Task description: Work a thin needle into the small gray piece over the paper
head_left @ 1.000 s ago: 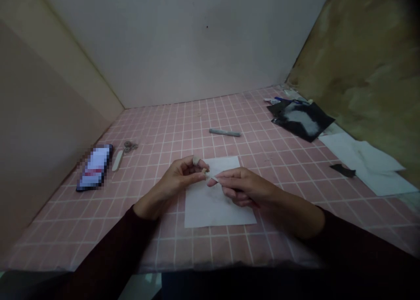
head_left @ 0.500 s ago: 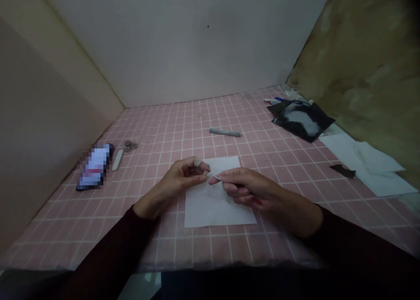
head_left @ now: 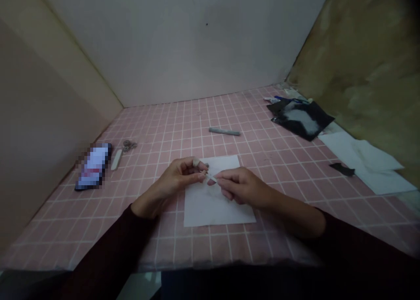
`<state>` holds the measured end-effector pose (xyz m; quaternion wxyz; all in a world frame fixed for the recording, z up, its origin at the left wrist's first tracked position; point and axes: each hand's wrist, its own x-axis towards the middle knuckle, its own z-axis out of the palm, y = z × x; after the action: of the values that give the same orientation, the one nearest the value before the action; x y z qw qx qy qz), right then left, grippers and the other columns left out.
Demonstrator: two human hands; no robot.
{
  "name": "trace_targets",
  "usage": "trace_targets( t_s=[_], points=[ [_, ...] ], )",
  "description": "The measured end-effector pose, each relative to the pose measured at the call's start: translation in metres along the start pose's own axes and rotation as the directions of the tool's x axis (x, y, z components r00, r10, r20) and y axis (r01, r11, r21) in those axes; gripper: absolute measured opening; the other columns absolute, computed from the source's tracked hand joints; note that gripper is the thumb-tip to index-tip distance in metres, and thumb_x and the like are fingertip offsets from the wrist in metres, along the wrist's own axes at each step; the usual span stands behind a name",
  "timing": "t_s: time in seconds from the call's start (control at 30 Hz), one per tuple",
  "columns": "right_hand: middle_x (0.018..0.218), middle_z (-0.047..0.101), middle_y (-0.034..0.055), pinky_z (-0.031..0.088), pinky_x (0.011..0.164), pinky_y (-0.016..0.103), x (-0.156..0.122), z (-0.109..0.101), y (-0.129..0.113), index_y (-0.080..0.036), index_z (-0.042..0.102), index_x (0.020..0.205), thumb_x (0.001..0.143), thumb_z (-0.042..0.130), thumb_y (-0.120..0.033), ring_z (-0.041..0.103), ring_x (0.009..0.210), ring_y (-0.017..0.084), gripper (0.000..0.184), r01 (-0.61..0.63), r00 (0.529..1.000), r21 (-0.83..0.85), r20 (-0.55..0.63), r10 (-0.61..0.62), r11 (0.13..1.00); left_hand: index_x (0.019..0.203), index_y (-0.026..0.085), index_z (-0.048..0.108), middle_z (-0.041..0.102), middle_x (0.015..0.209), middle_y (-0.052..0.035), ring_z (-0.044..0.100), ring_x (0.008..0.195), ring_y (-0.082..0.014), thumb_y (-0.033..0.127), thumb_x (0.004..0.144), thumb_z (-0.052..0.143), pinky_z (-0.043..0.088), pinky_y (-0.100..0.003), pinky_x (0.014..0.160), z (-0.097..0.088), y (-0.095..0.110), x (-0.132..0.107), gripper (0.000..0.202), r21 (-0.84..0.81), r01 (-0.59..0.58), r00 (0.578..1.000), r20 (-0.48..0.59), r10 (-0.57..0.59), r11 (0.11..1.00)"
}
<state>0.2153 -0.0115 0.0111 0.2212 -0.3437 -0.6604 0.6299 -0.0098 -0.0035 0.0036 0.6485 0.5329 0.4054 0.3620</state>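
Over the sheet of white paper (head_left: 213,208), my two hands meet. My left hand (head_left: 183,173) pinches a small pale piece (head_left: 204,173) between thumb and fingers; its shape is too small to make out. A light wrap sits round one finger of that hand. Held in the closed fingers of my right hand (head_left: 241,186) is a thin whitish tool (head_left: 211,178), its narrow flat end at the pale piece. Its handle is hidden inside the hand.
Beyond the paper lies a grey stick (head_left: 224,131). To the left are a phone (head_left: 94,166), a white flat strip (head_left: 117,160) and small coiled brownish items (head_left: 129,146). Black sheets (head_left: 305,120) with white dust, white papers (head_left: 367,164) and a dark scrap (head_left: 342,169) lie right.
My right hand has turned, so the red part seen under its fingers is now hidden and more of the tool's flat end shows. My left hand stays almost in place.
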Motion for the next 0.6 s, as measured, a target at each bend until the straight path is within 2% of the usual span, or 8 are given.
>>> trace_targets(
  t_s=[0.1,0.2,0.27,0.33,0.4,0.47,0.53,0.6],
  points=[
    [0.057,0.040,-0.0077,0.013,0.038,0.018,0.003,-0.008,-0.006,-0.013,0.067,0.094,0.092,0.052,-0.029,0.016,0.040,0.003,0.022,-0.277,0.961,0.429,0.123,0.248,0.860,0.095,0.014,0.066,0.070,0.089,-0.0039,0.065,0.082,-0.0143,0.023,0.077,0.078,0.049,-0.027,0.075,0.000,0.002,-0.001,0.023,0.016,-0.043,0.999,0.018,0.043,0.999],
    [0.058,0.040,-0.0080,0.012,0.038,0.017,0.003,-0.008,-0.005,-0.013,0.068,0.100,0.091,0.054,-0.028,0.015,0.040,0.002,0.022,-0.316,0.949,0.515,0.157,0.274,0.797,0.092,0.014,0.067,0.068,0.090,-0.0027,0.064,0.082,-0.0127,0.022,0.076,0.079,0.047,-0.024,0.074,0.001,0.004,-0.001,0.022,0.029,-0.078,0.997,0.007,0.078,0.997],
    [0.058,0.042,-0.0074,0.016,0.038,0.018,0.002,-0.004,-0.001,-0.013,0.068,0.099,0.093,0.051,-0.031,0.019,0.039,0.003,0.025,-0.244,0.969,0.407,0.125,0.211,0.880,0.093,0.014,0.067,0.067,0.088,-0.0019,0.064,0.081,-0.0124,0.022,0.077,0.078,0.047,-0.025,0.075,0.002,0.004,-0.001,0.021,0.030,-0.076,0.997,0.000,0.076,0.997],
    [0.058,0.046,-0.0051,0.026,0.043,0.021,0.000,0.002,0.003,-0.014,0.068,0.093,0.095,0.049,-0.030,0.031,0.041,0.005,0.025,-0.060,0.998,0.140,0.039,0.055,0.988,0.094,0.014,0.066,0.066,0.083,-0.0009,0.063,0.077,-0.0117,0.022,0.078,0.077,0.047,-0.025,0.074,0.002,0.003,0.000,0.021,0.025,-0.073,0.997,-0.013,0.073,0.997],
    [0.065,0.054,-0.0001,0.038,0.056,0.025,-0.002,0.007,0.006,-0.014,0.068,0.090,0.094,0.048,-0.023,0.046,0.054,0.010,0.022,0.160,0.984,-0.198,-0.045,-0.172,0.967,0.091,0.014,0.066,0.065,0.079,0.0005,0.061,0.070,-0.0098,0.022,0.077,0.078,0.046,-0.024,0.070,0.002,0.001,0.001,0.020,0.022,-0.060,0.998,-0.031,0.060,0.998],
    [0.072,0.060,0.0035,0.042,0.067,0.029,-0.004,0.009,0.007,-0.015,0.068,0.088,0.091,0.049,-0.017,0.052,0.066,0.013,0.019,0.260,0.946,-0.406,-0.077,-0.316,0.876,0.088,0.013,0.067,0.063,0.076,0.0015,0.057,0.065,-0.0078,0.022,0.075,0.079,0.044,-0.022,0.065,0.002,-0.001,0.002,0.020,0.029,-0.037,0.998,-0.056,0.039,0.999],
    [0.068,0.058,0.0023,0.041,0.063,0.027,-0.004,0.007,0.004,-0.015,0.066,0.082,0.091,0.048,-0.017,0.050,0.061,0.012,0.020,0.211,0.962,-0.371,-0.083,-0.258,0.905,0.086,0.013,0.066,0.063,0.075,0.0012,0.057,0.065,-0.0083,0.022,0.074,0.080,0.044,-0.022,0.065,0.002,-0.001,0.002,0.020,0.033,-0.020,0.998,-0.055,0.022,0.999],
    [0.060,0.050,-0.0019,0.032,0.048,0.022,-0.002,0.001,0.000,-0.015,0.065,0.078,0.094,0.048,-0.023,0.037,0.047,0.007,0.025,0.037,0.999,-0.100,-0.026,-0.040,0.994,0.089,0.013,0.066,0.066,0.079,-0.0003,0.061,0.071,-0.0104,0.022,0.075,0.079,0.046,-0.023,0.069,0.002,0.000,0.002,0.021,0.026,-0.021,0.999,-0.023,0.022,0.999]
  ],
)
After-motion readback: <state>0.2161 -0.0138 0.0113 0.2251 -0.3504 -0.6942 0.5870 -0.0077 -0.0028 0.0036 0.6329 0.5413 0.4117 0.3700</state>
